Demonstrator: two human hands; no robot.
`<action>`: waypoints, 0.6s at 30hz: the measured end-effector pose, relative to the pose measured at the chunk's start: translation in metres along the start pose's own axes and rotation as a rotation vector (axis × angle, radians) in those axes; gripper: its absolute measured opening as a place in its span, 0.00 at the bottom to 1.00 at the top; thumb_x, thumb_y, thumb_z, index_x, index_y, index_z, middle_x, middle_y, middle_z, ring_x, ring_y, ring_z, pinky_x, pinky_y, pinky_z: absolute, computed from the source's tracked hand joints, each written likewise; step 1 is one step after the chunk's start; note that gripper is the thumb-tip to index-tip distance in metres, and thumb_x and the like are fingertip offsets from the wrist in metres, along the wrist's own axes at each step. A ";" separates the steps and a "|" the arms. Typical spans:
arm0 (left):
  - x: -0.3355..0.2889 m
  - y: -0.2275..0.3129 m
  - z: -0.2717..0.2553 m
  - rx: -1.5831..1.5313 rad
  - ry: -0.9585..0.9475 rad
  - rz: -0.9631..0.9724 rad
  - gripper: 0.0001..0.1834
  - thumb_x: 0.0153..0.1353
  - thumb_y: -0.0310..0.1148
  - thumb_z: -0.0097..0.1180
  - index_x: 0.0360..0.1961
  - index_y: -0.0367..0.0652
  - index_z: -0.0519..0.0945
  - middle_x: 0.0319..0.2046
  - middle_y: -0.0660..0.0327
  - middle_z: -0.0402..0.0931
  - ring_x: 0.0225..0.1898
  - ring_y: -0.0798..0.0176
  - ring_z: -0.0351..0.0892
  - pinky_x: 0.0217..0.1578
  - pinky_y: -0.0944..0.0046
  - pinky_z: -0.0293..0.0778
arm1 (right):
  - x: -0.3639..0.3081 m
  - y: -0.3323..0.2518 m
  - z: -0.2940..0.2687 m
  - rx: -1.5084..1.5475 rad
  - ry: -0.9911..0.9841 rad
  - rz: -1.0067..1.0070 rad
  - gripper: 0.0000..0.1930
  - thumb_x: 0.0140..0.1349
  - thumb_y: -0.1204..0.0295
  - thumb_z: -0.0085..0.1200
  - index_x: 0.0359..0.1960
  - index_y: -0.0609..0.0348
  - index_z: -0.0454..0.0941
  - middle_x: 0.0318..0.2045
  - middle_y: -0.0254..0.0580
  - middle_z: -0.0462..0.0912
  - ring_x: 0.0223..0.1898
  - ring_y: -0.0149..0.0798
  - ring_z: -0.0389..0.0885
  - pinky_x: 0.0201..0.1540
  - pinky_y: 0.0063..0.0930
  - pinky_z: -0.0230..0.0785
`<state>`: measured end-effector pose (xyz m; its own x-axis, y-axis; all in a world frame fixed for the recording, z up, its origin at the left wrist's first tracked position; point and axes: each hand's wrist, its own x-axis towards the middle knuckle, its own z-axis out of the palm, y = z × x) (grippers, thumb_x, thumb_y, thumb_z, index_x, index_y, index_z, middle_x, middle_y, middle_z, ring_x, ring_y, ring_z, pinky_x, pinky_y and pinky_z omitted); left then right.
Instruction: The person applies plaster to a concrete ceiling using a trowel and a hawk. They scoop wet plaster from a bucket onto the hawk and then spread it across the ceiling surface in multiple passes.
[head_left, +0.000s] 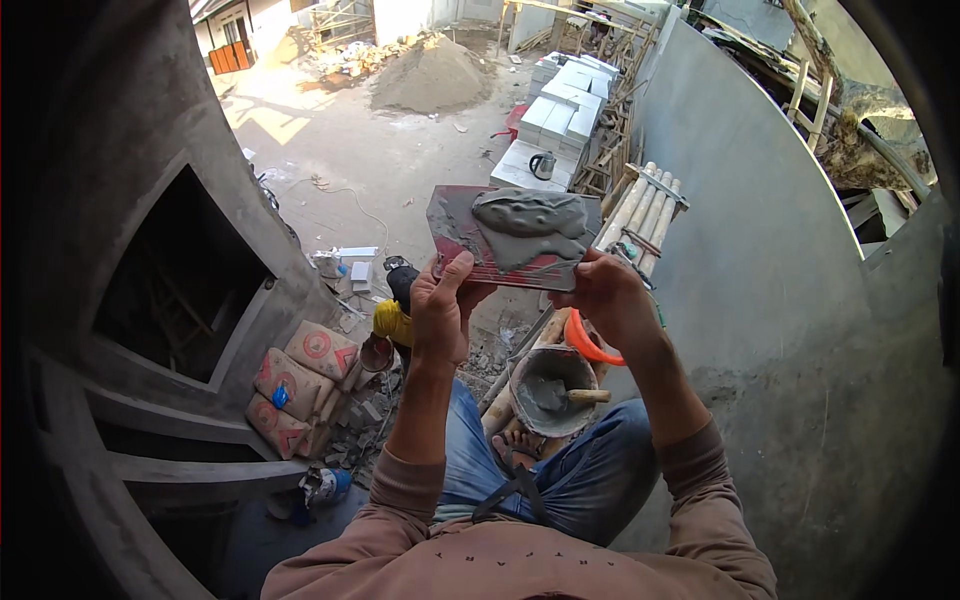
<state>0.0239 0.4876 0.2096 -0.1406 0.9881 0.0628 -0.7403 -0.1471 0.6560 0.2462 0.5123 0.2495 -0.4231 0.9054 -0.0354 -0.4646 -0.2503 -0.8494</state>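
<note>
I hold a flat red mortar board (452, 232) in front of me, high above the ground. A lump of wet grey mortar (530, 222) lies on its right half. My left hand (440, 310) grips the board's near left edge, thumb on top. My right hand (605, 295) grips the near right edge. Below my knees sits a bucket of mortar (545, 390) with a wooden-handled trowel (585, 396) in it. An orange bucket rim (585, 345) shows beside my right wrist.
A smooth curved grey plastered wall (780, 300) stands close on my right. Bamboo scaffold poles (640, 215) lie ahead. Far below are cement sacks (300, 380), a person in yellow (395, 320), stacked white blocks (560, 110) and a sand heap (430, 75). A window opening (180, 280) is left.
</note>
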 end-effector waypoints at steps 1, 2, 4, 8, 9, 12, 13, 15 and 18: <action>0.000 0.003 0.002 -0.011 -0.017 0.023 0.09 0.65 0.32 0.58 0.42 0.41 0.78 0.34 0.63 0.81 0.31 0.69 0.83 0.37 0.67 0.84 | 0.001 -0.001 0.003 -0.031 -0.023 -0.010 0.15 0.62 0.74 0.52 0.49 0.67 0.75 0.40 0.46 0.84 0.36 0.39 0.85 0.42 0.32 0.80; -0.001 0.005 0.004 0.007 -0.009 0.039 0.08 0.65 0.32 0.57 0.42 0.41 0.78 0.34 0.62 0.81 0.32 0.68 0.84 0.37 0.67 0.84 | 0.002 -0.002 0.005 -0.074 -0.007 -0.022 0.18 0.62 0.73 0.51 0.54 0.66 0.73 0.42 0.44 0.84 0.36 0.39 0.85 0.42 0.31 0.79; -0.004 0.009 0.007 0.027 0.001 0.063 0.08 0.66 0.32 0.57 0.43 0.41 0.78 0.34 0.62 0.81 0.33 0.67 0.84 0.38 0.67 0.85 | 0.004 -0.002 0.008 -0.038 -0.033 -0.049 0.16 0.62 0.73 0.52 0.50 0.67 0.74 0.40 0.46 0.84 0.35 0.39 0.85 0.41 0.32 0.79; -0.013 0.002 0.021 -0.059 -0.076 0.117 0.08 0.67 0.31 0.54 0.44 0.40 0.77 0.37 0.59 0.82 0.40 0.62 0.85 0.45 0.60 0.84 | 0.007 -0.005 0.014 -0.003 -0.016 -0.109 0.13 0.62 0.74 0.53 0.47 0.67 0.75 0.39 0.47 0.84 0.34 0.39 0.85 0.40 0.33 0.79; -0.014 0.001 0.025 -0.043 -0.102 0.142 0.08 0.68 0.30 0.53 0.45 0.39 0.76 0.38 0.59 0.81 0.42 0.61 0.84 0.47 0.58 0.83 | 0.007 -0.006 0.016 -0.003 -0.039 -0.110 0.13 0.62 0.75 0.52 0.47 0.67 0.75 0.39 0.46 0.84 0.34 0.39 0.85 0.41 0.33 0.79; -0.009 0.003 0.038 -0.219 -0.057 0.022 0.08 0.67 0.29 0.51 0.46 0.40 0.74 0.40 0.58 0.80 0.41 0.61 0.84 0.49 0.57 0.82 | 0.007 -0.012 0.019 -0.013 -0.105 -0.086 0.14 0.63 0.73 0.53 0.49 0.68 0.74 0.40 0.47 0.84 0.37 0.41 0.85 0.42 0.34 0.79; -0.009 0.004 0.044 -0.250 -0.038 0.088 0.08 0.66 0.27 0.51 0.45 0.41 0.74 0.40 0.59 0.79 0.39 0.62 0.84 0.45 0.59 0.84 | 0.006 -0.014 0.018 0.033 -0.110 -0.072 0.15 0.64 0.73 0.52 0.50 0.69 0.73 0.42 0.49 0.83 0.37 0.43 0.85 0.43 0.36 0.79; -0.003 0.017 0.053 -0.170 0.069 -0.004 0.07 0.63 0.25 0.53 0.43 0.43 0.73 0.37 0.62 0.77 0.37 0.63 0.83 0.42 0.59 0.85 | 0.004 -0.018 0.012 0.114 -0.133 -0.057 0.18 0.65 0.73 0.50 0.54 0.70 0.71 0.43 0.53 0.82 0.37 0.46 0.85 0.44 0.38 0.78; 0.014 0.041 0.075 -0.097 0.138 0.132 0.10 0.62 0.24 0.53 0.45 0.42 0.73 0.38 0.62 0.75 0.38 0.65 0.81 0.43 0.60 0.85 | 0.002 -0.018 -0.008 0.081 -0.097 -0.021 0.23 0.65 0.71 0.52 0.60 0.69 0.69 0.42 0.51 0.84 0.38 0.43 0.84 0.45 0.34 0.75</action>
<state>0.0410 0.4987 0.2941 -0.3246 0.9452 0.0352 -0.7682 -0.2852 0.5732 0.2599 0.5214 0.2608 -0.4841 0.8742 0.0367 -0.5339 -0.2619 -0.8040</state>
